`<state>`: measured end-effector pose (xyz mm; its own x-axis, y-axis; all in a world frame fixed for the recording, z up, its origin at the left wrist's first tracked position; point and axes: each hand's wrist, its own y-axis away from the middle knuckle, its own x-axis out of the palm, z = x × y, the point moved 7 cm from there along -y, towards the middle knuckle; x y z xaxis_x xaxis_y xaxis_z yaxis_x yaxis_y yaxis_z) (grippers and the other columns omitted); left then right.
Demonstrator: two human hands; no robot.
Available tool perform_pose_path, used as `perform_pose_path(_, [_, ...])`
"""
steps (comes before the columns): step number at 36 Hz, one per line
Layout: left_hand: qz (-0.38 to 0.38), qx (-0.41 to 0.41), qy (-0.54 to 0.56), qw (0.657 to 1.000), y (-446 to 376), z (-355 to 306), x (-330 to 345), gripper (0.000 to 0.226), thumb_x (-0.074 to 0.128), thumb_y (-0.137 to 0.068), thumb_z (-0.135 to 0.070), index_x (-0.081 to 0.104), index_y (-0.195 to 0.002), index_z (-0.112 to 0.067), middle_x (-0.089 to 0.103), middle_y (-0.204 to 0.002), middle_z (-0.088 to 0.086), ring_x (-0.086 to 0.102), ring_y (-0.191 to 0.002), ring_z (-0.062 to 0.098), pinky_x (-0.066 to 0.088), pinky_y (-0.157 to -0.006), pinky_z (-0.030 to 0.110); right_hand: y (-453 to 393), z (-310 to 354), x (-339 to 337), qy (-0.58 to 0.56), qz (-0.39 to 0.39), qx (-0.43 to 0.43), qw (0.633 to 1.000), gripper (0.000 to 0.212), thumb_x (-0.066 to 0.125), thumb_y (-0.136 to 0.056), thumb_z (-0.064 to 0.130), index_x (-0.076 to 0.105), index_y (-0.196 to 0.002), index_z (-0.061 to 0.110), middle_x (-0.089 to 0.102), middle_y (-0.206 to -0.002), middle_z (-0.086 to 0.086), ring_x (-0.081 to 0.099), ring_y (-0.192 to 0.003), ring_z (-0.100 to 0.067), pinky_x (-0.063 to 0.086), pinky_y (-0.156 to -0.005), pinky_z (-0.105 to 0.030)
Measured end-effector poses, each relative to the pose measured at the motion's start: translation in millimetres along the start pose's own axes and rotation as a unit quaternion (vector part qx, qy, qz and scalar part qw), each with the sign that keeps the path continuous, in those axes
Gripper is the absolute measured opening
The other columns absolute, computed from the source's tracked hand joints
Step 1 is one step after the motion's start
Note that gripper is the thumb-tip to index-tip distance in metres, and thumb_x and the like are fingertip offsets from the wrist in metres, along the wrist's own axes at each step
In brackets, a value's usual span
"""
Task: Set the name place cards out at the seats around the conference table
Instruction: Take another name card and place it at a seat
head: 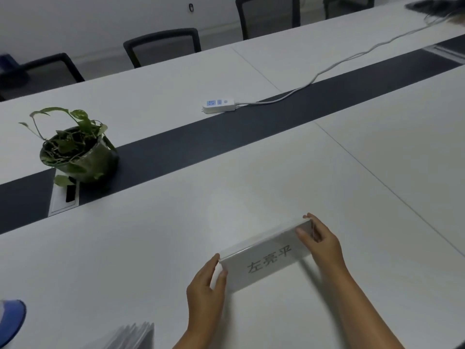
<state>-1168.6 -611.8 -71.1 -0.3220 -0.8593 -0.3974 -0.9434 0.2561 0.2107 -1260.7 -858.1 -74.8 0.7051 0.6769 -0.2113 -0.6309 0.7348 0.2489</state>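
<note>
Scanning from the left edge, we saw a potted plant (78, 149) on the dark strip of the conference table (156, 243), and more place cards (137, 336) stacked at the bottom. Lower centre, our left hand (205, 290) pinched one end of the name place card (266, 258), which stood on the white tabletop; our right hand (322, 241) pinched the other end. Above them lay a power strip (218, 105).
</note>
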Motion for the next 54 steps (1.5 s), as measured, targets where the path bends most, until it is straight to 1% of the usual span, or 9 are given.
perform_pose_path(5, [0.002, 0.002, 0.015, 1.000, -14, -6, 8, 0.036, 0.062, -0.080, -0.006, 0.059, -0.115, -0.015, 0.054, -0.111, -0.013, 0.052, -0.110, 0.012, 0.037, -0.099, 0.028, -22, 8, 4, 0.002, 0.001, -0.011, 1.000, 0.046, 0.057, -0.086, 0.013, 0.045, -0.130, 0.014, 0.045, -0.123, 0.008, 0.043, -0.116, -0.010, 0.036, -0.100, -0.028])
perform_pose_path(16, [0.004, -0.007, 0.034, 0.999, -34, -16, 15, 0.035, 0.063, -0.079, -0.003, 0.061, -0.112, -0.012, 0.057, -0.108, -0.009, 0.054, -0.104, 0.013, 0.040, -0.092, 0.025, -45, 11, 7, 0.025, -0.018, -0.019, 0.999, 0.035, 0.050, -0.090, 0.022, 0.049, -0.124, 0.013, 0.049, -0.116, 0.006, 0.045, -0.105, -0.011, 0.036, -0.075, -0.018])
perform_pose_path(21, [0.022, -0.005, 0.018, 1.000, -44, -21, 15, 0.034, 0.065, -0.078, -0.004, 0.063, -0.110, -0.012, 0.059, -0.103, -0.007, 0.056, -0.100, 0.011, 0.040, -0.090, 0.022, -42, 8, 2, 0.018, -0.043, -0.023, 0.999, 0.034, 0.052, -0.089, 0.022, 0.049, -0.122, 0.013, 0.050, -0.114, 0.006, 0.047, -0.105, -0.011, 0.033, -0.085, -0.022])
perform_pose_path(26, [0.024, -0.014, 0.025, 0.999, -41, -18, 17, 0.033, 0.066, -0.076, -0.003, 0.064, -0.107, -0.013, 0.060, -0.102, -0.005, 0.056, -0.098, 0.012, 0.041, -0.090, 0.024, -43, 9, 2, 0.016, -0.037, -0.023, 0.999, 0.032, 0.051, -0.089, 0.023, 0.050, -0.120, 0.015, 0.050, -0.114, 0.007, 0.047, -0.101, -0.012, 0.035, -0.070, -0.009])
perform_pose_path(36, [0.024, -0.014, 0.022, 0.999, -41, -20, 19, 0.035, 0.066, -0.077, -0.004, 0.063, -0.110, -0.012, 0.058, -0.103, -0.006, 0.054, -0.098, 0.011, 0.040, -0.089, 0.023, -49, 9, 1, -0.001, -0.025, -0.013, 1.000, 0.034, 0.054, -0.088, 0.022, 0.051, -0.121, 0.013, 0.051, -0.115, 0.006, 0.048, -0.105, -0.012, 0.034, -0.084, -0.023])
perform_pose_path(42, [0.028, -0.011, 0.016, 0.999, -42, -18, 20, 0.034, 0.066, -0.077, -0.004, 0.062, -0.110, -0.012, 0.059, -0.105, -0.004, 0.054, -0.099, 0.011, 0.040, -0.089, 0.023, -51, 6, 2, 0.004, -0.021, -0.007, 1.000, 0.034, 0.053, -0.089, 0.024, 0.051, -0.121, 0.013, 0.051, -0.116, 0.005, 0.048, -0.107, -0.014, 0.035, -0.083, -0.023])
perform_pose_path(47, [0.033, 0.010, -0.012, 0.999, -41, -17, 19, 0.036, 0.065, -0.077, -0.004, 0.061, -0.112, -0.013, 0.061, -0.110, -0.002, 0.057, -0.110, 0.019, 0.041, -0.094, 0.025, -51, 4, 3, 0.010, -0.016, -0.001, 1.000, 0.039, 0.051, -0.089, 0.027, 0.047, -0.126, 0.016, 0.049, -0.124, 0.004, 0.045, -0.117, -0.016, 0.034, -0.090, -0.026])
perform_pose_path(50, [0.062, 0.013, -0.054, 0.997, -38, -20, 23, 0.053, 0.065, -0.078, -0.010, 0.047, -0.127, -0.016, 0.053, -0.129, 0.002, 0.048, -0.122, 0.020, 0.037, -0.105, 0.030, -45, 6, -2, 0.027, -0.035, -0.005, 0.999, 0.051, 0.049, -0.090, 0.031, 0.035, -0.137, 0.018, 0.039, -0.143, -0.001, 0.036, -0.131, -0.019, 0.031, -0.106, -0.033])
perform_pose_path(54, [0.046, 0.041, -0.064, 0.996, -22, -33, 2, 0.063, 0.061, -0.082, -0.018, 0.029, -0.137, -0.022, 0.037, -0.142, -0.004, 0.036, -0.132, 0.016, 0.030, -0.111, 0.035, -20, 29, -5, 0.072, -0.108, -0.065, 0.989, 0.053, 0.049, -0.090, 0.032, 0.032, -0.138, 0.014, 0.035, -0.147, -0.005, 0.031, -0.135, -0.021, 0.024, -0.109, -0.033])
